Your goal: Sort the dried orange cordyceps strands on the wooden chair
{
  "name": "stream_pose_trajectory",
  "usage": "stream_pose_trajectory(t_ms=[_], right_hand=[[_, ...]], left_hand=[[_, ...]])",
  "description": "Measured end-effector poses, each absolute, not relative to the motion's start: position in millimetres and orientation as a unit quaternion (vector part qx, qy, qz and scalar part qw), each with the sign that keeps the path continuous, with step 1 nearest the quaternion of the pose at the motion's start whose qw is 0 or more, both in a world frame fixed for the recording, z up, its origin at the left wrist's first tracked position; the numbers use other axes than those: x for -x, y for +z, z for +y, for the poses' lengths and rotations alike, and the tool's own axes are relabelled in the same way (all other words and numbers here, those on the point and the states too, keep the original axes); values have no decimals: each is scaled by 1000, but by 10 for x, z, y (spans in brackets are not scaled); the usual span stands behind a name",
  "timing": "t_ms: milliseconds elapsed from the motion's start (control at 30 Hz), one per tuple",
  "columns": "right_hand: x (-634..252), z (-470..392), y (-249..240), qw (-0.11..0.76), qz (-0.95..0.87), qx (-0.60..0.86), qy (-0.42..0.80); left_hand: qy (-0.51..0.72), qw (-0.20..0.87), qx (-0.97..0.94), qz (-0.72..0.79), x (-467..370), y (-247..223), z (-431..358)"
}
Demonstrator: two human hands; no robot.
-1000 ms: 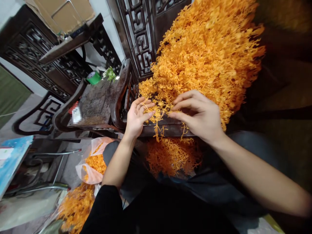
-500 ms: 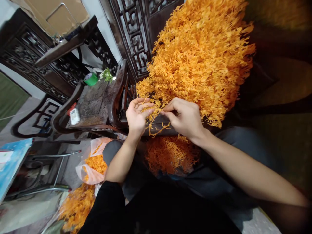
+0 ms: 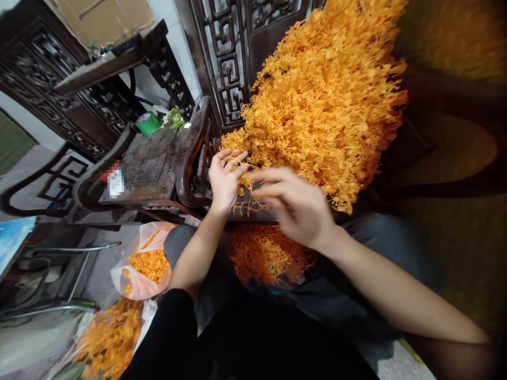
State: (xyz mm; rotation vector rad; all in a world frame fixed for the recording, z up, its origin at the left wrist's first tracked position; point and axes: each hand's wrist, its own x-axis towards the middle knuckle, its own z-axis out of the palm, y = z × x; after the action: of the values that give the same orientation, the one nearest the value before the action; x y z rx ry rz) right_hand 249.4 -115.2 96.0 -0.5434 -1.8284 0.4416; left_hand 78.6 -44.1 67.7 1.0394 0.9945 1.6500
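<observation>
My left hand (image 3: 226, 177) is at the lower edge of a big heap of orange, branching plastic-looking sprigs (image 3: 325, 105). Between its thumb and fingers it holds a thin orange sprig (image 3: 250, 203), whose branches hang below the hand. My right hand (image 3: 297, 206), smeared by motion, is just to the right, fingers stretched out and apart, and I see nothing held in it. Under both hands, between my legs, lies a darker orange pile of similar sprigs (image 3: 265, 253).
A dark carved wooden chair (image 3: 150, 158) at left bears a roll of green tape (image 3: 148, 123) and a small green-white sprig (image 3: 175, 119). On the floor are a pinkish bag of orange pieces (image 3: 146, 264) and another orange pile (image 3: 113, 338). A blue-topped table (image 3: 13, 243) stands far left.
My right hand has drawn away from the left and its fingers have spread. The sprig stays at my left hand. The view has shifted slightly.
</observation>
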Motion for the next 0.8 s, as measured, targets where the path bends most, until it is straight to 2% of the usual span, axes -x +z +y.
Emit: stream_pose_trajectory(t_ms=[100,233,300,400,500,633,800], right_hand=[[-2341,-1105,747,472,-832,237,169],[-2337,-929,580,434,-785,429,106],[-2360,-858,575,416,-768,480,73],[-2333,-851,592,381,-783,490,30],[-2221,-1004,595,390,-805,447,22],[-2105,-1331,649,440,-819,347,127],[-2358,-1405,937,523,-724,289,345]], left_hand=[[662,490,-404,399,-854,748,-516],[666,501,-387,394,-896,790,-614],[662,504,-393,392,-924,785,-663],[663,478,-419,395,-959,770,-711],[683,411,-454,398,-917,776,-683],[719,380,-435,386,-675,831,-543],[693,478,-403,358,-370,875,-498]])
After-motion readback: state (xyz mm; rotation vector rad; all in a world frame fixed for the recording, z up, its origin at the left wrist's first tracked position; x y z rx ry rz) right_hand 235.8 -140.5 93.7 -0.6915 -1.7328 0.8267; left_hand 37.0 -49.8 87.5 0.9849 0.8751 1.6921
